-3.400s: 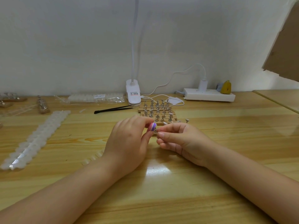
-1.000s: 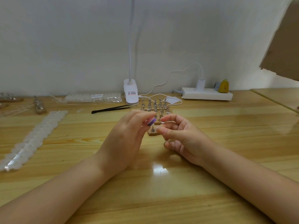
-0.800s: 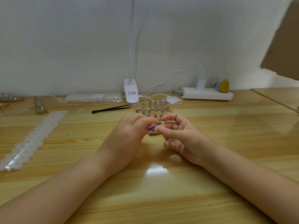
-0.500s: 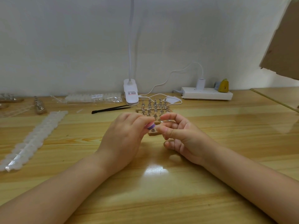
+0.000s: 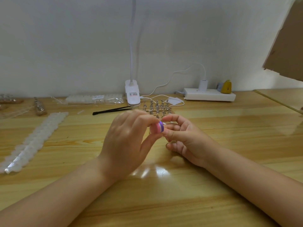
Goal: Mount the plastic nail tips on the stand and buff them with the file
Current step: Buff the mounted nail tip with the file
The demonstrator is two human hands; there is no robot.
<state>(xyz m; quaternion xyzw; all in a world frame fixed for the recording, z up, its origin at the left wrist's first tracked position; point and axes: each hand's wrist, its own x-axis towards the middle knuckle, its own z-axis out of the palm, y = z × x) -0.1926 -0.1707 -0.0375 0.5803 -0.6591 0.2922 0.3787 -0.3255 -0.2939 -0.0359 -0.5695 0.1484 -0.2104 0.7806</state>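
Note:
My left hand (image 5: 124,141) pinches a small pink and purple file block (image 5: 159,127) between thumb and fingers. The block's end touches the fingertips of my right hand (image 5: 188,141). Thumb and forefinger of that hand pinch a small clear nail tip, mostly hidden. Both hands hover just above the wooden table (image 5: 229,145). Directly behind them stands the wooden stand (image 5: 157,108) with several metal pegs; its near edge is hidden by my fingers.
Black tweezers (image 5: 111,110) lie left of the stand. A white clip lamp (image 5: 132,94) and power strip (image 5: 208,96) sit by the wall. A long strip of nail tips (image 5: 32,141) lies at left, a bag of tips (image 5: 93,99) behind it. Cardboard (image 5: 288,46) hangs at upper right.
The file block has shifted back and forth in small strokes against my right fingertips. Both hands stay in the same spot and now cover the small peg block seen below them earlier.

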